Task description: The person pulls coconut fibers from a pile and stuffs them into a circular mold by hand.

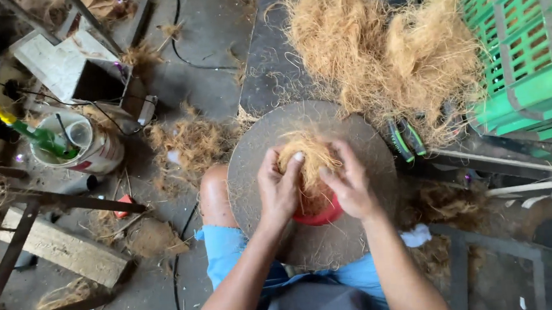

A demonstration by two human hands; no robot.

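A round brown board (361, 148) rests on my lap. On it sits a small red bowl (323, 215) stuffed with a wad of tan coconut fibre (313, 162). My left hand (278, 187) presses on the wad's left side with fingers curled over it. Against the right side my right hand (350, 182) pushes the same wad. Both hands grip the fibre over the bowl.
A big heap of loose fibre (379, 42) lies beyond the board. Green plastic crates (530, 50) stand at right, with green-handled shears (405, 139) beside them. At left are a white bucket (85, 147) with tools, wood planks and metal bars (53, 248).
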